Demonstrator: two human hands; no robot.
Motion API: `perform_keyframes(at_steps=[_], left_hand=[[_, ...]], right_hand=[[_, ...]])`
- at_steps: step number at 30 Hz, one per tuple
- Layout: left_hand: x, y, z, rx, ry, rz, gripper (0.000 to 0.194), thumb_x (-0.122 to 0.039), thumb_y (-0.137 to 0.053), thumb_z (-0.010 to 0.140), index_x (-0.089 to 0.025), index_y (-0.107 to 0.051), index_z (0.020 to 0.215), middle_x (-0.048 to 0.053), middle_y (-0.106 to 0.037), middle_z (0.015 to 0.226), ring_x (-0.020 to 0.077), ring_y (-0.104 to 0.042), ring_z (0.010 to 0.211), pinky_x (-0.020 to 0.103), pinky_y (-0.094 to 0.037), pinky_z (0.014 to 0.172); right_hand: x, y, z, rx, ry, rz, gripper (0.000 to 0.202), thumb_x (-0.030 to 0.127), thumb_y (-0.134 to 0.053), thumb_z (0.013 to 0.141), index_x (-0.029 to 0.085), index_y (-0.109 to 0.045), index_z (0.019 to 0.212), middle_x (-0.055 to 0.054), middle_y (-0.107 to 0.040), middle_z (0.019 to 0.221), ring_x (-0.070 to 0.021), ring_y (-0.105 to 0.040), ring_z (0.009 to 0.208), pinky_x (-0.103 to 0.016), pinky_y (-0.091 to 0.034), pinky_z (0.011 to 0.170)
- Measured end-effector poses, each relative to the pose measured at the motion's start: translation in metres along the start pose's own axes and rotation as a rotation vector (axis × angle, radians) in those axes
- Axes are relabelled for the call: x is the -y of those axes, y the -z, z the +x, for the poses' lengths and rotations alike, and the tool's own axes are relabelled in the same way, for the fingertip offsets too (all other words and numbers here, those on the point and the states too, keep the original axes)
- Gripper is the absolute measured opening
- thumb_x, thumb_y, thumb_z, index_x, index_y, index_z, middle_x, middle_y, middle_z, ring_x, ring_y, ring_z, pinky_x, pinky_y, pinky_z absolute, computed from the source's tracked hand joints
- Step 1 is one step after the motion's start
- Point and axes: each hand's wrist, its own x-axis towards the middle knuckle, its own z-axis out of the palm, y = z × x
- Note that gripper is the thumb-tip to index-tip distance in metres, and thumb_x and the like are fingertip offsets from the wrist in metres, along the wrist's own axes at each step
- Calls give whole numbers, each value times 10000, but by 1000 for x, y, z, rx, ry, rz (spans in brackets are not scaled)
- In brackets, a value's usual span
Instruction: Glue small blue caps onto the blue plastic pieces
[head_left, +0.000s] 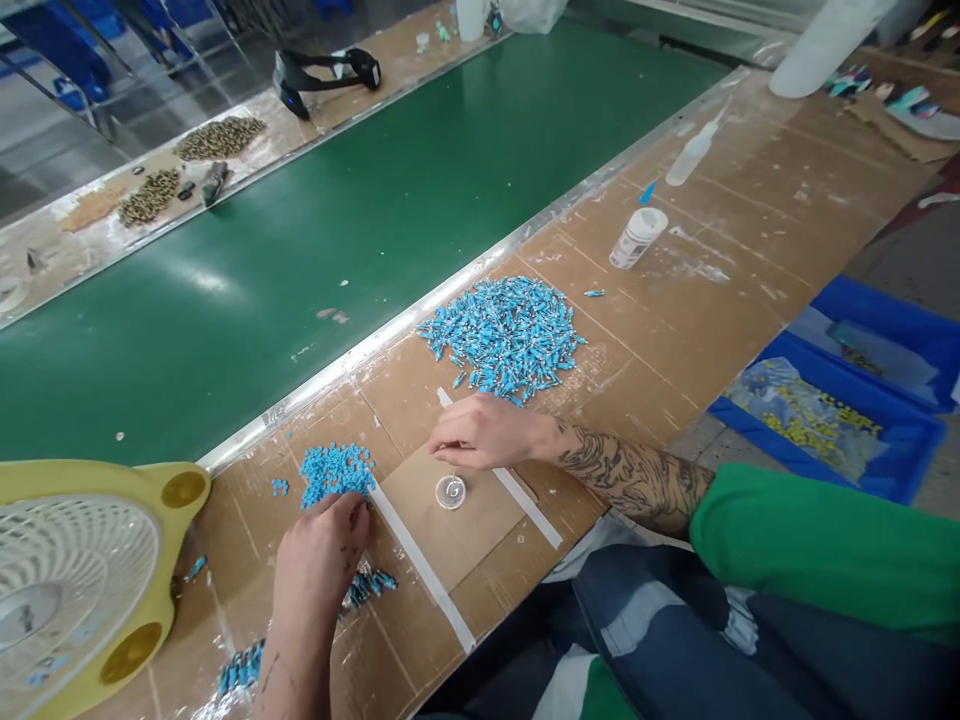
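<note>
My right hand (487, 430) is closed in a pinch just above a small round dish (451, 491) with something clear and shiny in it. Whatever lies between those fingertips is too small to make out. The dish stands on a brown paper sheet (469, 550) flanked by white tape strips. At the near edge of a pile of tiny blue pieces (335, 470), my left hand (326, 545) has its fingers curled together; their tips are mostly hidden. Beneath this hand lies a cluster of blue and dark slim parts (369, 585). Farther off is a large heap of similar blue parts (514, 335).
A yellow fan (176, 545) stands close on the left. Beyond the cardboard-covered bench runs a green belt (390, 200). A white bottle (638, 238) and a squeeze bottle (694, 153) are at the far right. Blue bins (919, 450) sit below the bench's right edge.
</note>
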Motion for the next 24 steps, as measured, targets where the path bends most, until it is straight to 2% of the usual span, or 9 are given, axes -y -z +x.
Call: perform_keyframes(at_steps=[8,12,19,24], left_hand=[[5,19,16,235,-82,23,290,-320,-383,928,-236,-568,721,58,-707,753,248,-672,743,288,-306,580],[6,19,16,207,-106,58,300,-312,-353,934,-233,-521,698,52,-693,749,237,-662,722,293,-282,568],[6,14,18,222,-119,91,303,-311,-344,930,-223,-517,697,61,-677,729,229,-652,692,293,-270,552],[12,18,10,173,-71,-61,289,-342,-394,917,-227,-613,767,53,-715,784,241,-663,722,295,-335,583]], right_hand=[[-1,1,0,29,24,32,187,232,-533,921,147,-698,906,-8,-659,775,-117,-579,754,-240,-397,717],[1,6,0,76,22,59,175,211,-543,915,141,-703,899,-11,-656,771,-112,-562,739,-237,-389,711],[-2,16,0,348,-6,295,221,282,-638,882,121,-714,1013,-35,-705,836,-92,-590,714,-206,-418,685],[-5,11,1,360,5,265,126,194,-649,874,119,-744,906,-38,-708,811,-86,-585,700,-197,-412,671]])
